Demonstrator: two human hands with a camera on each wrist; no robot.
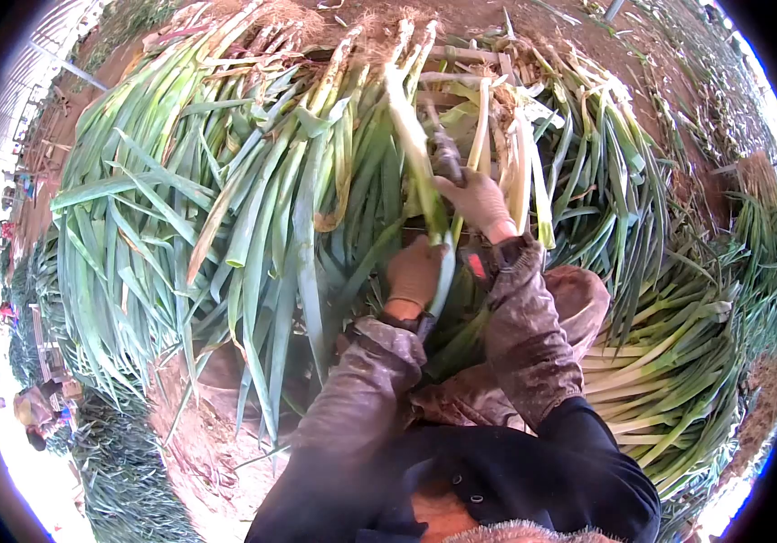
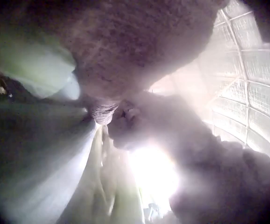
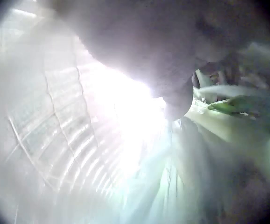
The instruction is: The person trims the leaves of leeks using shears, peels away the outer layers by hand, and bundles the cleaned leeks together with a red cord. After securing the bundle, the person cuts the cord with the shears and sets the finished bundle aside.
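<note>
I had left hand wrapped round the leek stalk low down, steadying it above the pile. Right hand clenched a dark tool beside the stalk's pale shank, probably for trimming. Wrist views were washed out.

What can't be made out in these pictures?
Head view: the dark tool in the right hand is too small to identify.
Head view: the left hand covers the lower part of the stalk.
Left wrist and right wrist views: glare and blur wash out both grips.
</note>
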